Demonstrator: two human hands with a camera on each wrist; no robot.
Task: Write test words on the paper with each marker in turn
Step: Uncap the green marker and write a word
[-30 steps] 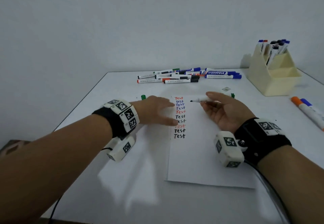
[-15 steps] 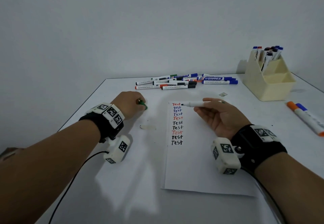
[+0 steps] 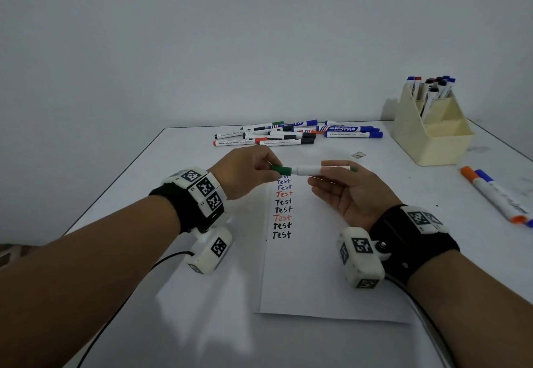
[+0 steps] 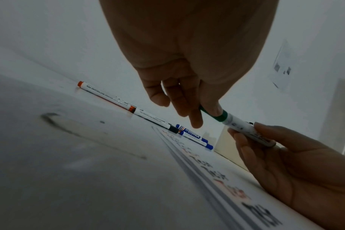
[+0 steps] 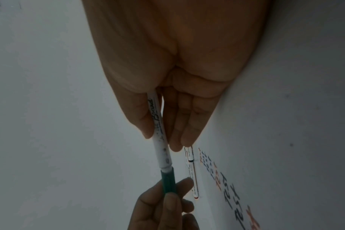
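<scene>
A white marker [image 3: 310, 170] with a green end lies level above the top of the paper [image 3: 317, 266]. My right hand [image 3: 331, 174] pinches its barrel between thumb and fingers, palm up. My left hand [image 3: 269, 165] pinches the green cap [image 3: 281, 169], which sits over the marker's tip and hides it. In the left wrist view the cap [image 4: 222, 116] meets the barrel [image 4: 240, 127]. The right wrist view shows the barrel [image 5: 159, 140] running into the cap [image 5: 168, 181]. The paper carries a column of "Test" words in blue, red and black.
Several capped markers [image 3: 297, 134] lie in a loose pile at the back of the white table. A cream holder [image 3: 429, 134] with more markers stands at the back right. Two markers [image 3: 496, 194], orange and blue, lie at the right edge. A small scrap [image 3: 358, 155] lies behind the hands.
My left hand left the paper, took the green cap from the table on the left and brought it onto the marker's tip. My right hand kept hold of the marker.
</scene>
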